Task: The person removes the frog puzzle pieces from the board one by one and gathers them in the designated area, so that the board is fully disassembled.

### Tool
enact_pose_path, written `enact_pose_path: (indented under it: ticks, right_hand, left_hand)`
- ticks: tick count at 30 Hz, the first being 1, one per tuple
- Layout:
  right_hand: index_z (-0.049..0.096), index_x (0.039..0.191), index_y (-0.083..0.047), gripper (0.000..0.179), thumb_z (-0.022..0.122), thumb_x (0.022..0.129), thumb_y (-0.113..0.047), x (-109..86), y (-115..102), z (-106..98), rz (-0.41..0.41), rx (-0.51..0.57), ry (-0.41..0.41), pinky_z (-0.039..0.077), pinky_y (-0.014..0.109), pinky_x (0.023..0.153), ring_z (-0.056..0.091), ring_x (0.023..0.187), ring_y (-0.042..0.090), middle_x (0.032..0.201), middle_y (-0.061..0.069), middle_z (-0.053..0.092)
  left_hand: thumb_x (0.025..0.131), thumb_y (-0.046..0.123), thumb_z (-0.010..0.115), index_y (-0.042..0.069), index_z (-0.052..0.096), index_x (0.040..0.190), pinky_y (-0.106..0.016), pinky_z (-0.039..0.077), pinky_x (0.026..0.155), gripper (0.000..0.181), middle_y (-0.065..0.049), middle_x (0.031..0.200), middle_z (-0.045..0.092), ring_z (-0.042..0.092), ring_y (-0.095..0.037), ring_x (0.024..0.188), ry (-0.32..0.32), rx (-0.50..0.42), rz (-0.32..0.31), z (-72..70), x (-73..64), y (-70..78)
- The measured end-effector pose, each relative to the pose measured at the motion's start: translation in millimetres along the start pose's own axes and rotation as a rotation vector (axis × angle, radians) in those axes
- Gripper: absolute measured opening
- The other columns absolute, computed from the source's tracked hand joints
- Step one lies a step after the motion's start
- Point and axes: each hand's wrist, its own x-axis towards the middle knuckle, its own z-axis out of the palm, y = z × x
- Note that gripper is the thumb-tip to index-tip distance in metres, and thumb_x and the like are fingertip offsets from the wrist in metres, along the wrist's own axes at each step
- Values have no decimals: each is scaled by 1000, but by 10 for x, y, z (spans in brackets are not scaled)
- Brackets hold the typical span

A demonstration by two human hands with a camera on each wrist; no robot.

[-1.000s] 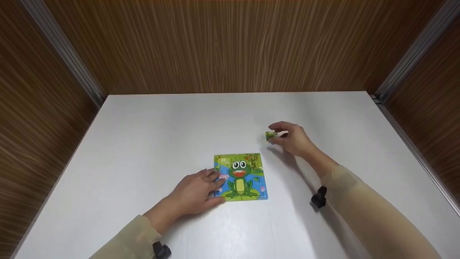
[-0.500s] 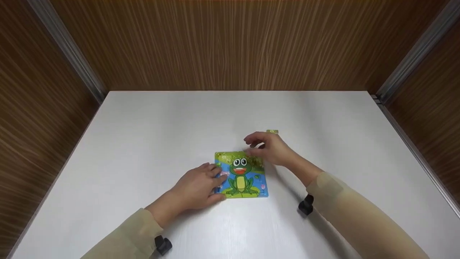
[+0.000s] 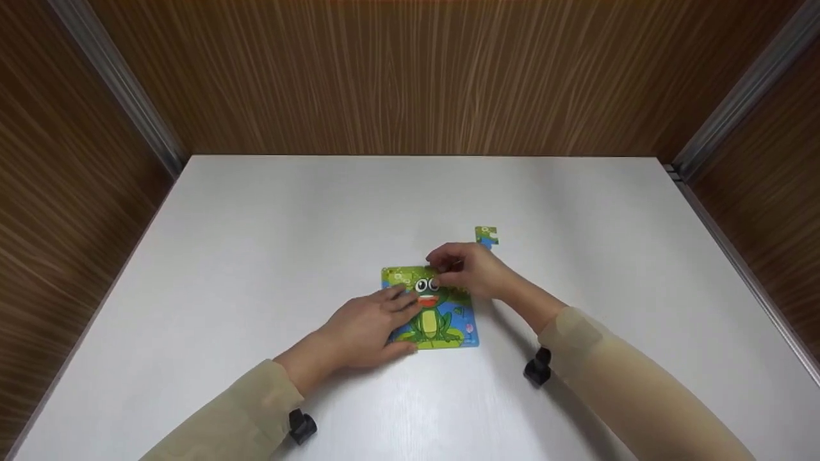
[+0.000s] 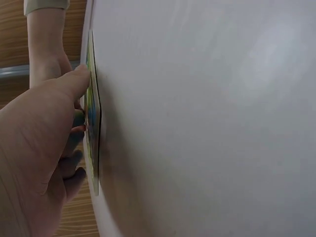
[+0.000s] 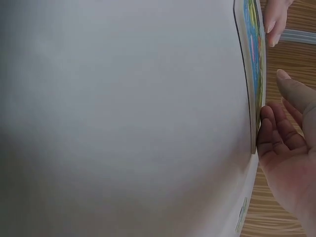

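Note:
A square jigsaw puzzle (image 3: 432,325) with a smiling green frog lies flat on the white table. My left hand (image 3: 362,330) rests over its left side in the head view, with fairly straight fingers reaching the frog's mouth. In the left wrist view the thumb lies at the puzzle's edge. My right hand (image 3: 477,269) is at the puzzle's upper right, its bent fingers touching the top. The right wrist view shows a gap between thumb and fingers, with no piece visible there. A loose puzzle piece (image 3: 485,235), green and blue, lies just behind the right hand.
The white table (image 3: 307,218) is bounded by a brown wood-grain panel (image 3: 410,77) at the back and similar panels at both sides. A black wrist device (image 3: 538,368) sits under the right sleeve, another (image 3: 301,426) under the left.
My right hand has moved left from the loose piece to the puzzle's top, leaving that piece on the table. The left hand has slid farther right across the puzzle.

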Motion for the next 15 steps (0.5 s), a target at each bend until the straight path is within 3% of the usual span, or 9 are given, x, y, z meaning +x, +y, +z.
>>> enact_pose_path:
  ticks: [7,15]
  right_hand:
    - [74,126,-5,34,83,93,-9,20,-15,-10,-17,-39,-35,56,40,94,68,104,23,116,7,74]
    - [73,134,-10,44,84,92,-9,67,-45,10,-21,-65,-159,52,38,96,61,106,20,125,4,69]
  left_hand:
    - [106,60,53,12,47,162,-50,46,114,74,-4,167,43,41,-32,153,-46,-4,-54,-11,19,31]
    - [107,59,52,11,47,161,-50,48,112,72,-6,166,43,41,-34,152,-55,-3,-43,8,16,33]
